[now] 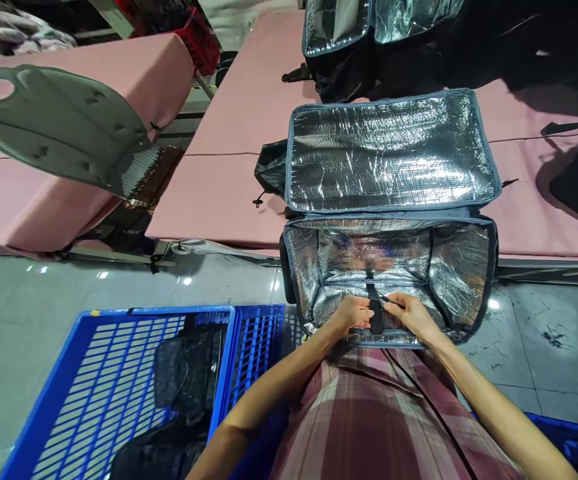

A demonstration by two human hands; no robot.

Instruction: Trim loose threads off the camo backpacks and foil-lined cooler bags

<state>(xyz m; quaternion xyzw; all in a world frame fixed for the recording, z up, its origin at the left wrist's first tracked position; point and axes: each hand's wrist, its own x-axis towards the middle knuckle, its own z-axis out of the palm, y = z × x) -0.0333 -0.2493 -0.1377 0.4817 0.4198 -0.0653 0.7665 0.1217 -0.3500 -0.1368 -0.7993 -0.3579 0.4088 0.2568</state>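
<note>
A cooler bag [489, 280] with a silver foil lining rests at the table's front edge, against my body. Its foil-lined lid [393, 153] is folded back onto the table. Inside the bag a black strap [376, 313] runs from front to back. My left hand [353, 315] reaches in and pinches the strap from its left side. On the strap's other side, my right hand [412, 315] has its fingers pressed together around a thin dark thing, too small to name, whose tip points at the strap.
Pink-covered tables [233, 120] stand ahead and to the left. More foil-lined bags [339, 40] sit at the back. A blue plastic crate [156, 311] with black bags is on the floor at lower left. A grey-green chair back [63, 127] stands between the tables.
</note>
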